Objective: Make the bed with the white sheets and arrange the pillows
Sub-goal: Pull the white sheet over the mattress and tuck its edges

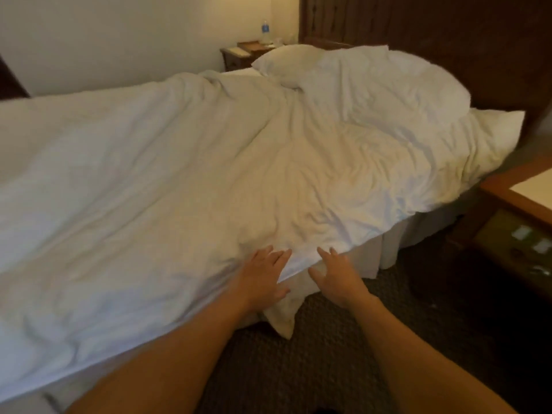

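Partly under white sheet (149, 174), pillows (283, 59), blurred nightstand (236, 55)

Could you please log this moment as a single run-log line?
left hand: open, flat on white sheet | right hand: open at sheet edge | pillows: partly under sheet

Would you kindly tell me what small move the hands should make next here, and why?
Probably sweep both flat hands outward along the near edge. The left hand and right hand lie open at the edge of the white cover, which is creased there, with a corner hanging down.
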A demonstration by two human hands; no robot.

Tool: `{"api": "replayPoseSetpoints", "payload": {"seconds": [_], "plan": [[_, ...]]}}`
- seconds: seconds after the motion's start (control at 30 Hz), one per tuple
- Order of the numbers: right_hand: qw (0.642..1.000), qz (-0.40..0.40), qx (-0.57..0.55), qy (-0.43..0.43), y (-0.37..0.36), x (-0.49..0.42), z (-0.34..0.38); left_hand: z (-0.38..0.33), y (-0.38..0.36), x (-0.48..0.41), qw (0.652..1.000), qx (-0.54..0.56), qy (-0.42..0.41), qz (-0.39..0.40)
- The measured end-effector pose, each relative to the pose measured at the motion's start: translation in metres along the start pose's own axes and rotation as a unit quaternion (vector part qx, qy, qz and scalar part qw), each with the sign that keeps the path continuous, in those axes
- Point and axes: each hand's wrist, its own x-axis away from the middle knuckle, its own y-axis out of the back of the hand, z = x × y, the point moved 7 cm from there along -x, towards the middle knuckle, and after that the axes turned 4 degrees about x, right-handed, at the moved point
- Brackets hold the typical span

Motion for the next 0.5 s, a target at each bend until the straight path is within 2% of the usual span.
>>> {"api": "replayPoseSetpoints", "payload": {"seconds": [0.13, 0.27, 0.4, 0.5], "plan": [[0.998, 0.005, 0.059, 0.033, -0.037, 0.061, 0.049, 0.026, -0.011, 0.099, 0.996, -0.012, 0.07, -0.057], [0.992, 0.029, 0.095, 0.079, -0.057, 0.103, 0.121, 0.049, 0.007, 0.167, 0.986, 0.043, 0.132, -0.087], [0.974, 0.109, 0.144, 0.133, -0.075, 0.138, 0.198, 0.065, 0.025, 0.224, 0.973, 0.1, 0.205, -0.019], [0.974, 0.142, 0.128, 0.125, -0.084, 0.163, 0.219, 0.067, 0.043, 0.266, 0.961, 0.13, 0.243, 0.022]]}}
